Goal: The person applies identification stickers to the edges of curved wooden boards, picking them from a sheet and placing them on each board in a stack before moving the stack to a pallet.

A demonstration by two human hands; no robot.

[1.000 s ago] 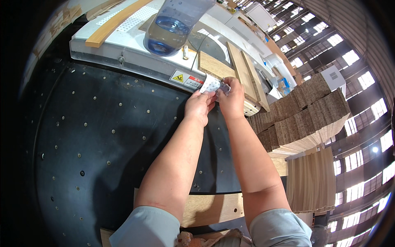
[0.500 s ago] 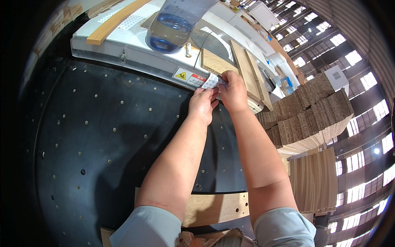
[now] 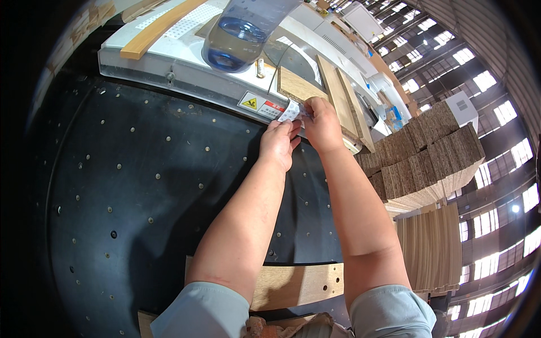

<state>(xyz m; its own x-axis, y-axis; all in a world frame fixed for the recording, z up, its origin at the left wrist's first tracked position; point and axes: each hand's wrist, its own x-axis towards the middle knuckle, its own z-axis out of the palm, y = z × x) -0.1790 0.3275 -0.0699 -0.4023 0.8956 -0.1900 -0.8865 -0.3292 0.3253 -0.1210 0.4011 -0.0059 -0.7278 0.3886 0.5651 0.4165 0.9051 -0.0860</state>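
A small white sheet of stickers (image 3: 289,111) with dark print stands at the front edge of a white machine table (image 3: 194,83). My right hand (image 3: 323,127) pinches its right side between thumb and bent fingers. From below, my left hand (image 3: 276,143) has its fingertips closed on the lower edge of the sheet. Both hands are close together, and part of the sheet is hidden behind the fingers. Just left of the sheet, a yellow warning label (image 3: 250,103) is stuck on the machine's edge.
On the machine table are a blue-tinted clear water jug (image 3: 234,42), a wooden strip (image 3: 160,31) and wood boards (image 3: 338,101). Below spreads a black studded table (image 3: 141,180), with a drilled wooden board (image 3: 298,286) near me. Stacked chipboard pieces (image 3: 431,155) rise at the right.
The sticker sheet looks slightly more curled and narrower between my hands. My fingers have shifted only a little, and the whole view has moved slightly.
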